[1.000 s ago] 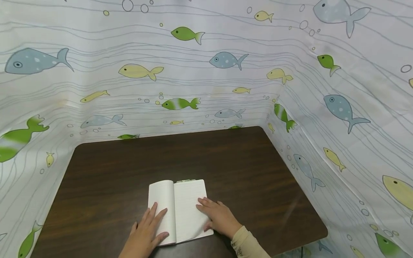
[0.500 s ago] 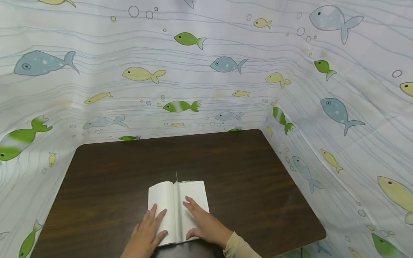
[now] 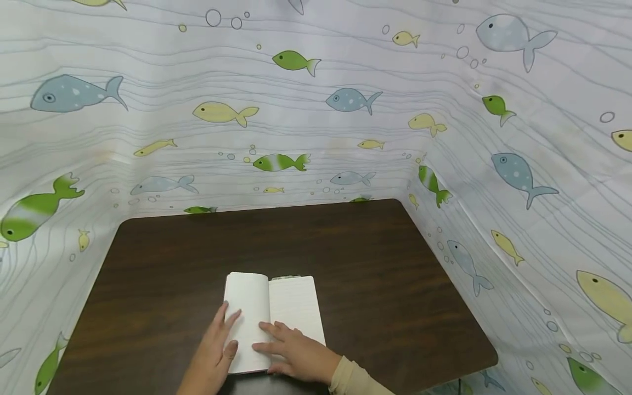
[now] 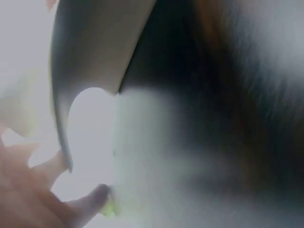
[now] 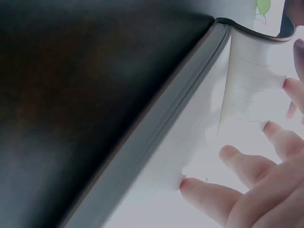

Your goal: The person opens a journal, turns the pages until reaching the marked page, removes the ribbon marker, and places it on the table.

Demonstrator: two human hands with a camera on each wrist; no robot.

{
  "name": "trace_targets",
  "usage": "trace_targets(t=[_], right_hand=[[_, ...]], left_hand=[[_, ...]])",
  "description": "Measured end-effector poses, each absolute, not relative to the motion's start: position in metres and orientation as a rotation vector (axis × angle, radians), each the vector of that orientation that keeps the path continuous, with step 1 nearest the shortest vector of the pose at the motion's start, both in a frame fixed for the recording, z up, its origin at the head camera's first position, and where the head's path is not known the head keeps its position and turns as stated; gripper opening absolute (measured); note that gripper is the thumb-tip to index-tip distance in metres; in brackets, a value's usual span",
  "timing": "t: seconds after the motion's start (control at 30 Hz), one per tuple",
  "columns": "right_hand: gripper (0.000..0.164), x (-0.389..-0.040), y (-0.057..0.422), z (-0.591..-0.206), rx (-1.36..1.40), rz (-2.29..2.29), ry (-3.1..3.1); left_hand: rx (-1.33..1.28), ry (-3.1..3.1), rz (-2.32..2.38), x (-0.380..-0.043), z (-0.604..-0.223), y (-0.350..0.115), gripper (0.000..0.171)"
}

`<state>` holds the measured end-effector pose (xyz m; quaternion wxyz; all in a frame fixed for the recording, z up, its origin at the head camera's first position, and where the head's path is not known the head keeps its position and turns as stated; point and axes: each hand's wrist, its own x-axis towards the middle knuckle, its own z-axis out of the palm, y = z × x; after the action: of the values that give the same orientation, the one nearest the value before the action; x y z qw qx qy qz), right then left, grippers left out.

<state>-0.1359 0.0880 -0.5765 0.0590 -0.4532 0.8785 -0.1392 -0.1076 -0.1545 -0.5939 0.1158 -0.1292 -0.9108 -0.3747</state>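
An open notebook [image 3: 299, 300] lies near the front of the table, its pages white, with faint lines on the right one. My right hand [image 3: 300, 354] reaches across the fold, fingers spread and fingertips on the left page [image 3: 249, 293]. The right wrist view shows these fingers [image 5: 206, 192] slightly bent on the paper. At the left edge is my left hand [image 3: 212, 345], its thumb lying over the page and its fingers spread along the side. In the left wrist view the notebook's cover [image 4: 95, 42] bows upward beside that hand.
The dark wood-grain table [image 3: 296, 236] has rounded corners. White fabric [image 3: 316, 126] printed with green, blue and yellow fish surrounds it at the back and sides. A thin patterned strip [image 3: 286, 277] shows at the notebook's top edge.
A page stood upright at the fold half a second ago and now lies on the left side. My right hand moved left across the notebook; my left hand shifted slightly outward to the edge.
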Motion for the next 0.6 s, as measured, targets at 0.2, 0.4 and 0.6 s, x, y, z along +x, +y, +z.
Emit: trace_targets(t=[0.2, 0.4, 0.6], right_hand=[[0.051, -0.141, 0.095, -0.582, -1.400, -0.406, 2.644], [0.066, -0.148, 0.125, -0.591, -1.250, -0.344, 2.779], [0.091, -0.156, 0.157, -0.597, -1.004, -0.272, 2.793]], left_hand=[[-0.407, -2.861, -0.619, -0.105, -0.595, -0.155, 0.046], [-0.415, -2.934, -0.549, -0.103, -0.597, -0.147, 0.071], [-0.447, -2.897, -0.566, -0.104, -0.600, -0.144, 0.078]])
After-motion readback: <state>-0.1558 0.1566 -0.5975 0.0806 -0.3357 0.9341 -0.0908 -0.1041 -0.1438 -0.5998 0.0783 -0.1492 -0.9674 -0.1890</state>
